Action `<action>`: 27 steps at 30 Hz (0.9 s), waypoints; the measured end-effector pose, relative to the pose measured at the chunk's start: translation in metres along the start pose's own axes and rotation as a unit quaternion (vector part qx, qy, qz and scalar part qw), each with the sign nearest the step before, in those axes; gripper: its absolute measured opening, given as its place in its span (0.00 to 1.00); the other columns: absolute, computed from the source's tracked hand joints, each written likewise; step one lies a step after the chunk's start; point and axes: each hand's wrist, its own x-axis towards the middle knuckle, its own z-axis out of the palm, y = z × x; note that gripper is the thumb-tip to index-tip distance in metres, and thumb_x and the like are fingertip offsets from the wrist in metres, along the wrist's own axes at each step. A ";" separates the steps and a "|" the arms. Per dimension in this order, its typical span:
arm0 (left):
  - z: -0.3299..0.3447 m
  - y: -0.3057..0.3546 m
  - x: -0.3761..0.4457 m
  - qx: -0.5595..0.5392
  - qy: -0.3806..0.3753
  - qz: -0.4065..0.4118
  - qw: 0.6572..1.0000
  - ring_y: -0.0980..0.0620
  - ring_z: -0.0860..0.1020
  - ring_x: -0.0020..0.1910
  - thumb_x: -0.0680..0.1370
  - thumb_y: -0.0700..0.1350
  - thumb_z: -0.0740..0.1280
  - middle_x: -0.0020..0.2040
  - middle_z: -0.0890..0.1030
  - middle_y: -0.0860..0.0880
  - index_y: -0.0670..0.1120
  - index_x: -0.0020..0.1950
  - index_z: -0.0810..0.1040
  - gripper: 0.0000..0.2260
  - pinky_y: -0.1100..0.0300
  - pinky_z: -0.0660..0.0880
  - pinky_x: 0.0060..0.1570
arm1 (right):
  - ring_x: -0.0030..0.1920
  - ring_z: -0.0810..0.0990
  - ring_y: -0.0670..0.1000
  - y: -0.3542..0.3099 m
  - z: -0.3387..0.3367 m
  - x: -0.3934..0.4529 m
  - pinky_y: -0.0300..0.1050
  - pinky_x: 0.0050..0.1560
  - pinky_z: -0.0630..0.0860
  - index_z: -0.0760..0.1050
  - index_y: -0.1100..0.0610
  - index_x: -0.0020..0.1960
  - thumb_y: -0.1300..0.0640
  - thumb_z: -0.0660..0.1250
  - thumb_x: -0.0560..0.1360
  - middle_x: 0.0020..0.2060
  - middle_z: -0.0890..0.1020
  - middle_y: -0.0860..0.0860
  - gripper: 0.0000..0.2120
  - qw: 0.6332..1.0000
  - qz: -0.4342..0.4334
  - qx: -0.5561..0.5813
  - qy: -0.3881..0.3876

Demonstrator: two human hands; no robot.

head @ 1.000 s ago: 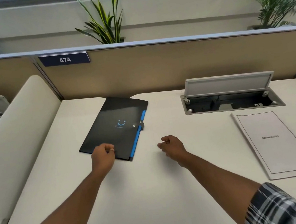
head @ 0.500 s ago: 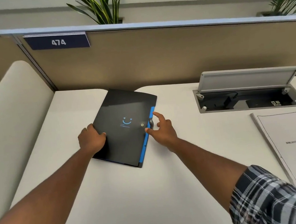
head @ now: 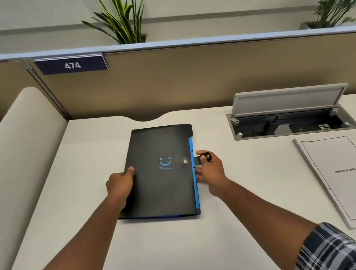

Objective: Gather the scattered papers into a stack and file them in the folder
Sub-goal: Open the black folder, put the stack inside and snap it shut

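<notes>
The papers (head: 348,177) are gathered into a stack at the counter's (head: 188,258) right, well apart from the closed folder (head: 163,182); filing remains; the folder's left edge is gripped by the left hand (head: 120,184); its clasp tab (head: 198,159) is pinched by the right hand (head: 210,171); bare counter lies between.

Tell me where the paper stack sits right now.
In the head view the paper stack lies at the desk's right edge, just in front of the open cable tray, well right of the black folder held by both hands.
</notes>
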 end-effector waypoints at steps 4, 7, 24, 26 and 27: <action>0.008 -0.016 -0.043 -0.020 -0.014 0.006 1.000 0.44 0.77 0.38 0.76 0.57 0.68 0.40 0.81 0.43 0.42 0.37 0.76 0.19 0.55 0.69 0.34 | 0.37 0.87 0.51 0.007 -0.043 -0.029 0.44 0.36 0.84 0.79 0.55 0.56 0.63 0.63 0.84 0.45 0.85 0.56 0.07 0.998 0.011 0.054 0.002; 0.020 -0.027 -0.083 -0.020 -0.046 0.027 0.998 0.43 0.81 0.44 0.74 0.57 0.71 0.45 0.83 0.44 0.40 0.47 0.79 0.18 0.55 0.75 0.40 | 0.36 0.87 0.51 0.020 -0.080 -0.050 0.42 0.34 0.83 0.79 0.57 0.55 0.68 0.69 0.79 0.45 0.86 0.58 0.08 0.997 0.012 0.071 0.011; 0.130 -0.043 -0.270 0.079 -0.014 0.012 0.997 0.36 0.74 0.63 0.70 0.60 0.73 0.66 0.74 0.41 0.43 0.71 0.63 0.38 0.43 0.74 0.60 | 0.47 0.86 0.57 0.048 -0.258 -0.105 0.44 0.41 0.85 0.81 0.57 0.54 0.68 0.73 0.76 0.49 0.85 0.59 0.10 0.997 -0.029 0.011 0.070; 0.142 -0.046 -0.290 0.104 0.008 0.014 0.994 0.36 0.72 0.64 0.69 0.61 0.74 0.66 0.73 0.40 0.44 0.72 0.63 0.39 0.43 0.73 0.61 | 0.48 0.86 0.57 0.053 -0.278 -0.106 0.49 0.47 0.86 0.81 0.57 0.55 0.67 0.73 0.76 0.49 0.85 0.58 0.10 0.997 -0.038 -0.030 0.061; 0.147 -0.048 -0.299 0.116 0.016 0.012 0.993 0.36 0.71 0.64 0.69 0.61 0.74 0.66 0.72 0.40 0.44 0.72 0.63 0.40 0.43 0.72 0.61 | 0.48 0.87 0.57 0.056 -0.288 -0.106 0.51 0.49 0.87 0.82 0.58 0.55 0.67 0.73 0.76 0.49 0.85 0.58 0.10 0.996 -0.046 -0.053 0.053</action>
